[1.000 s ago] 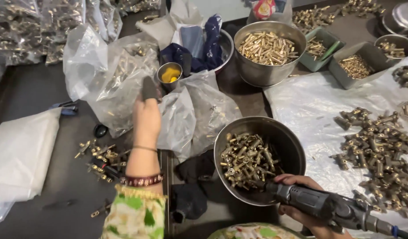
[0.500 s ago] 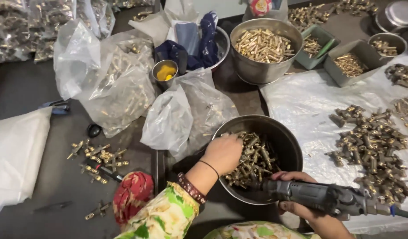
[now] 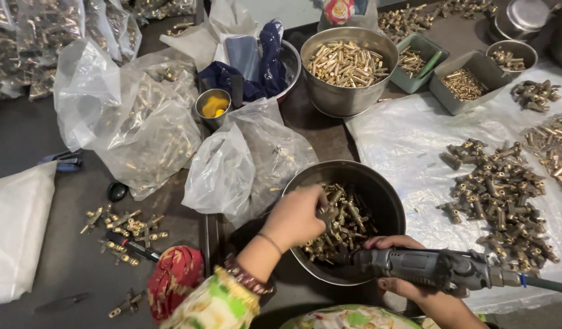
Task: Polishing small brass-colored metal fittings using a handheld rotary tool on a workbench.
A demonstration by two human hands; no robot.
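Left hand (image 3: 296, 217) reaches into bowl (image 3: 387, 192), fingers curled on brass fittings (image 3: 345, 222). Right hand (image 3: 409, 283) grips grinder (image 3: 427, 268) at the bowl's near rim, long axis left-right, nose pointing left into the bowl, cable trailing right over the counter (image 3: 49, 134).

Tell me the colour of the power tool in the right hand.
The handheld rotary power tool is dark grey, in the head view.
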